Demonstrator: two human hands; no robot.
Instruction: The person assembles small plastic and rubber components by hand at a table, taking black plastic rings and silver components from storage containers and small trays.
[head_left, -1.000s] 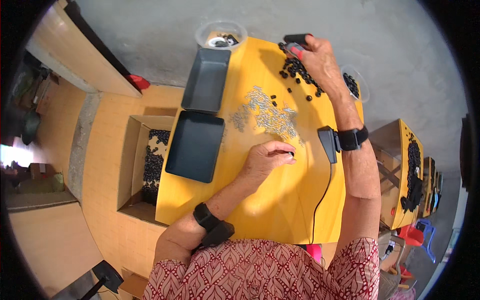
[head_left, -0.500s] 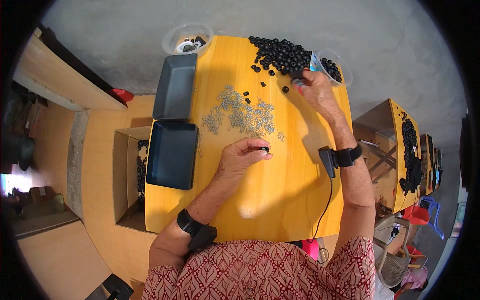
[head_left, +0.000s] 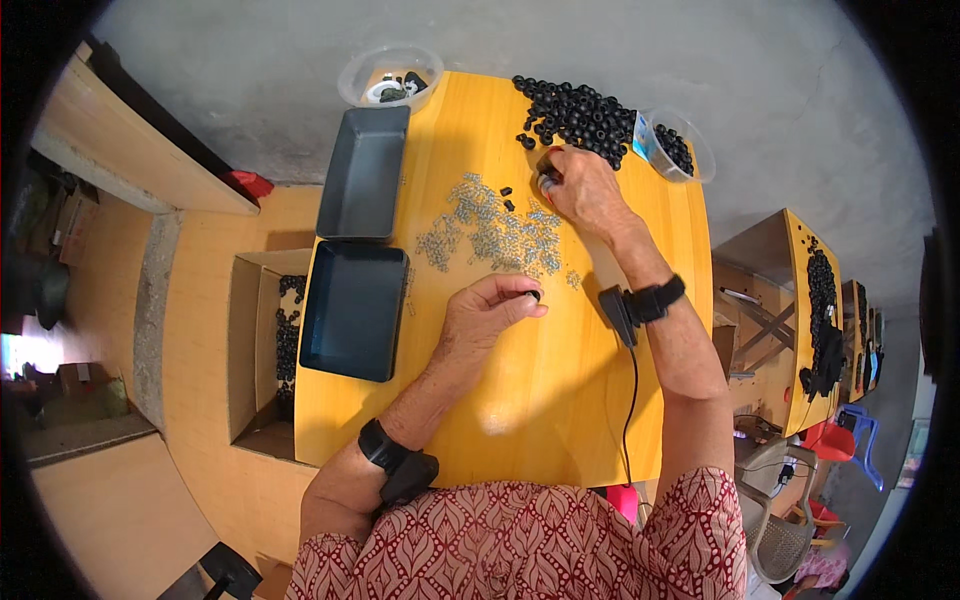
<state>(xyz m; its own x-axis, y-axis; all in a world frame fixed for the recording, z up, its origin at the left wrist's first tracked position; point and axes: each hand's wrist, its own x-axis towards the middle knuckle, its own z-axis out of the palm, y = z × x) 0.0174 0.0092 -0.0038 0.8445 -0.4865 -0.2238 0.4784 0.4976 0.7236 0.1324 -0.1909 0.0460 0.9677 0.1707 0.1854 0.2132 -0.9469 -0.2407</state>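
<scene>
My left hand [head_left: 480, 318] is closed in a pinch over the middle of the table, with a small black round piece [head_left: 534, 296] between thumb and fingertips. Farther off, my right hand [head_left: 588, 195] reaches to the near edge of a heap of black round pieces [head_left: 580, 112]. Its fingers are curled round a dark object [head_left: 547, 178] with a bit of grey and red showing; its kind is unclear. Between the hands and the trays lies a spread of small silvery metal parts [head_left: 480, 220], with two small black pieces [head_left: 507, 198] among them.
Two dark rectangular trays [head_left: 352, 372] line the table's left side. A clear tub [head_left: 437, 75] with odds and ends stands at the far left corner, another tub [head_left: 708, 160] of black pieces at the far right. A cardboard box [head_left: 245, 350] sits left of the table. A cable [head_left: 628, 420] hangs from my right wrist device.
My right hand has moved left and slightly nearer, away from the tub to the near edge of the black heap. My left hand keeps its pinch on the piece. The view has shifted slightly.
</scene>
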